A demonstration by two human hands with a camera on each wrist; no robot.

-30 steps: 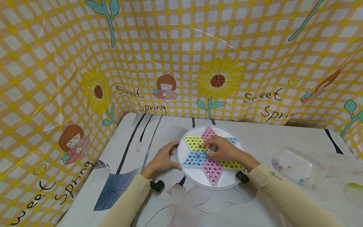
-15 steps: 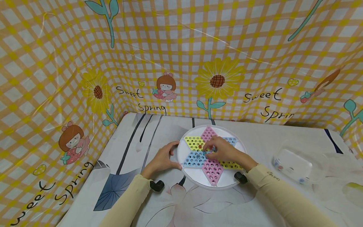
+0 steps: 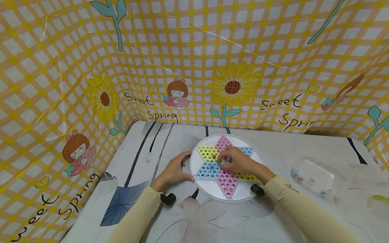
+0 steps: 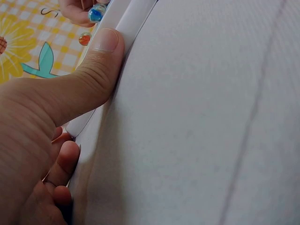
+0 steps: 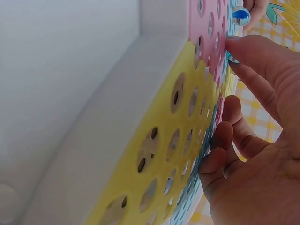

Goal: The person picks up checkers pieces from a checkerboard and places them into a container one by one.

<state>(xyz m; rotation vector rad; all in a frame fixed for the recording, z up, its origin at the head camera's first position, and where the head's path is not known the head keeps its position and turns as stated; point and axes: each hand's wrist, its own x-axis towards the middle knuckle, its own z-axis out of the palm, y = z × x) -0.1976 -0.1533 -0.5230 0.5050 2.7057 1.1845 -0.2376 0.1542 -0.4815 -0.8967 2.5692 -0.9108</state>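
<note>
Round white plastic board [image 3: 209, 187] with a pink-yellow-blue star lies, unmoved since a second ago, before yellow-checked cloth walls [image 3: 194, 50], on a white flower-printed tabletop [image 3: 182, 138]. The left hand [image 3: 174, 171], spread wide, grips its left rim; the right hand [image 3: 239, 160] pinches a clear blue marble [image 5: 233, 58] near its middle.

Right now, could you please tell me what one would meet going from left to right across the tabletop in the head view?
Printed blue patch, left hand, board, clear tray.
</note>
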